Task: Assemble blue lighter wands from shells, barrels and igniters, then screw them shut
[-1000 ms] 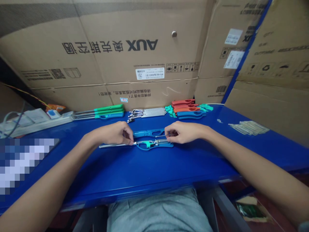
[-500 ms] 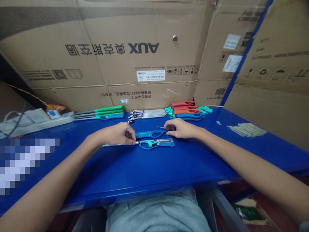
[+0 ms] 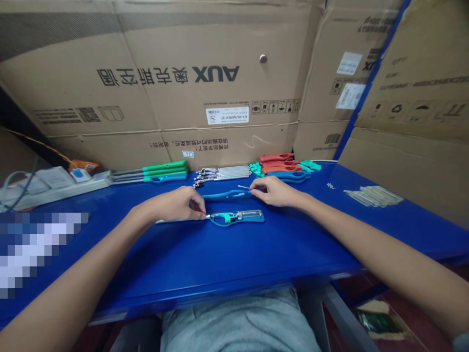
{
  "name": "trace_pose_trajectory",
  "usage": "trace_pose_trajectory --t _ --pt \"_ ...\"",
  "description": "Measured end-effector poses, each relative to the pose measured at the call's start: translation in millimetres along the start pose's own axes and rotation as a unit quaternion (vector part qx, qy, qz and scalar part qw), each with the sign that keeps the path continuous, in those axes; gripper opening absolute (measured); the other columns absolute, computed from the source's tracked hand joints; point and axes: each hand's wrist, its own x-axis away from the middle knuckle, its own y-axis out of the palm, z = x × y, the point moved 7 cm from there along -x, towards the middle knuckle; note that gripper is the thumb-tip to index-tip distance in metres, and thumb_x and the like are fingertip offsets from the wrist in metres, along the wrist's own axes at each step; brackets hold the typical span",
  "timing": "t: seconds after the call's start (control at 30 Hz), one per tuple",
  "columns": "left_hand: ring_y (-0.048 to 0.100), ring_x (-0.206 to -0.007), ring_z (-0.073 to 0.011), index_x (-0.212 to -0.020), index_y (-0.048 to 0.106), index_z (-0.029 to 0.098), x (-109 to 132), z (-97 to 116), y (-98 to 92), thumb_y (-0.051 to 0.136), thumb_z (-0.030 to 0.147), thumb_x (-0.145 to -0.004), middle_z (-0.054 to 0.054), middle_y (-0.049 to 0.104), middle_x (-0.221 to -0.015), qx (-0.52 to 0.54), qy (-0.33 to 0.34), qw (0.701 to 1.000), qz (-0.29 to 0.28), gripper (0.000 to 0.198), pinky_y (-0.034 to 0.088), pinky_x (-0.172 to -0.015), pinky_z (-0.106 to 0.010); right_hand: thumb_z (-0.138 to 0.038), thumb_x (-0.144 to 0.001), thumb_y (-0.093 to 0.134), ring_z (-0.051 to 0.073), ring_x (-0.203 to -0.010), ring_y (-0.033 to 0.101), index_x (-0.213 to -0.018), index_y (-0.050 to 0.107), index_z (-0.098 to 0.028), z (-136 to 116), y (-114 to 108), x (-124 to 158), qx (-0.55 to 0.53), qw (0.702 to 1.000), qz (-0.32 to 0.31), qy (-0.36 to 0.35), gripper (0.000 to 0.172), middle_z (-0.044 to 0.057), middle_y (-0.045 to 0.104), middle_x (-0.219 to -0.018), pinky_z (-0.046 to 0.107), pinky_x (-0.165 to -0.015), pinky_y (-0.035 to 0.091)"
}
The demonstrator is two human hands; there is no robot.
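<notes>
My left hand (image 3: 183, 203) pinches the front of an opened long-nosed lighter (image 3: 234, 218) lying on the table. The lighter's blue lower shell holds a green trigger, thin wires and a clear gas tank; its metal tube runs left beneath my palm. My right hand (image 3: 273, 191) has closed its fingertips on the right end of a matching blue handle shell (image 3: 229, 194), turned up on its edge just behind the lighter. A thin pale rod (image 3: 244, 187) also sticks out leftward from those fingers. The shell's left end is hidden behind my left hand.
Metal lighter tubes with wires (image 3: 227, 173) lie at the back, between green-handled lighters (image 3: 166, 170) and stacked red handle shells (image 3: 276, 164). Green triggers (image 3: 310, 166) sit beside the shells. Clear gas tanks (image 3: 373, 196) lie right; a power strip (image 3: 73, 183) stands left. Cardboard (image 3: 205, 44) walls the back.
My right hand has taken hold of the blue handle shell's right end and raised it slightly, tipping it from flat onto its edge. My left hand stays in place on the lighter.
</notes>
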Motion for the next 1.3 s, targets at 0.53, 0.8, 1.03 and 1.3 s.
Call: trace_pose_trajectory --t 0.53,0.8,1.03,1.3 --pt "0.066 -0.068 -0.0144 -0.084 0.075 0.017 -3 3 0.7 0.062 0.034 -0.078 -0.001 0.074 -0.076 -0.012 0.002 1.0 0.003 0.022 0.048 -0.062 -0.021 -0.023 -0.079 0.061 0.012 -0.062 0.056 -0.087 0.06 -0.02 -3 -89 24 -0.108 0.911 0.388 -0.091 0.008 -0.001 0.061 -0.071 0.025 -0.055 0.043" --pt "0.065 -0.066 -0.0138 -0.085 0.075 0.017 -5 4 1.4 0.062 0.034 -0.078 -0.001 0.074 -0.075 -0.011 0.0 1.0 0.005 0.023 0.048 -0.061 -0.02 -0.028 -0.085 0.062 0.009 -0.054 0.049 -0.09 0.065 -0.017 -51 -50 31 -0.023 0.923 0.334 -0.187 0.012 0.001 0.066 -0.079 0.025 -0.054 0.042" --pt "0.065 -0.064 -0.0132 -0.086 0.075 0.017 -5 2 2.3 0.063 0.033 -0.078 0.0 0.074 -0.074 -0.005 0.005 1.0 0.004 0.022 0.047 -0.06 -0.02 -0.021 -0.088 0.059 0.012 -0.07 0.061 -0.092 0.065 -0.016 -72 3 21 0.004 0.951 0.161 -0.264 0.01 0.005 0.071 -0.087 0.024 -0.065 0.045" --pt "0.066 -0.066 -0.0146 -0.087 0.076 0.017 -6 -2 2.5 0.065 0.032 -0.078 -0.001 0.076 -0.078 0.012 0.02 1.0 0.005 0.021 0.048 -0.061 -0.02 -0.021 -0.074 0.072 0.012 -0.067 0.057 -0.077 0.066 -0.014 -72 28 -21 -0.028 0.994 -0.007 -0.107 0.01 0.002 0.067 -0.074 0.022 -0.062 0.041"
